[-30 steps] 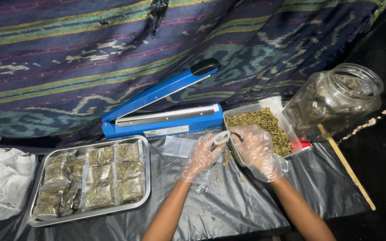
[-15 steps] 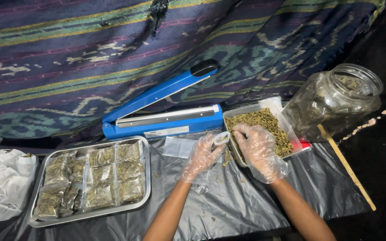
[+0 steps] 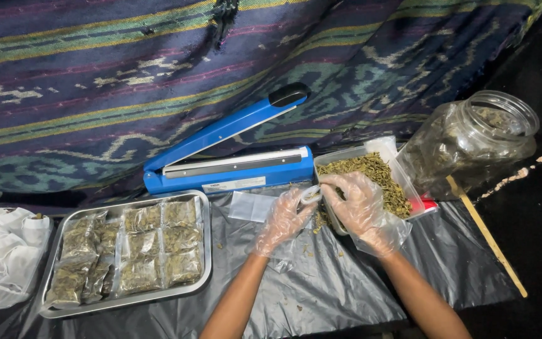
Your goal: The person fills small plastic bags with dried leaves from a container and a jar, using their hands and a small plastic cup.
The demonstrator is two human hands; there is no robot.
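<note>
Clear plastic gloves cover both your hands, and they meet right at the near left corner of the clear rectangular plastic tub of dried green-brown herb [image 3: 403,182]. Your left hand [image 3: 283,216] has its fingers curled and pinching the mouth of a small clear plastic pouch [image 3: 310,193], holding it up against the tub's edge. Your right hand [image 3: 359,204] is cupped loosely, fingers bent down over the tub's rim and touching the loose herb just beside that pouch; whether it has a pinch of herb in the fingertips I can't quite make out through the glove.

Flat on the black plastic sheet [image 3: 321,295] covering the table, just left of your left hand, lies an empty clear flat bag [image 3: 250,206]. Behind it sits the blue lever-arm heat sealer [image 3: 233,169], arm raised, with a pale rectangular label on its front face. Further left, the shallow metal tray [image 3: 205,251] carries rows of filled, sealed clear packets [image 3: 152,248] of the same herb, lying side by side and partly overlapping. Beyond the tray's left end is a heap of white crumpled bags [image 3: 1,251].

To your right, a large clear jar [image 3: 472,141] lies tilted behind the tub, herb inside, mouth open. Something small and red [image 3: 423,204] peeks out at the tub's right side, and a thin wooden stick [image 3: 487,235] lies slanted beside it. A striped woven cloth [image 3: 127,75] hangs behind everything.
</note>
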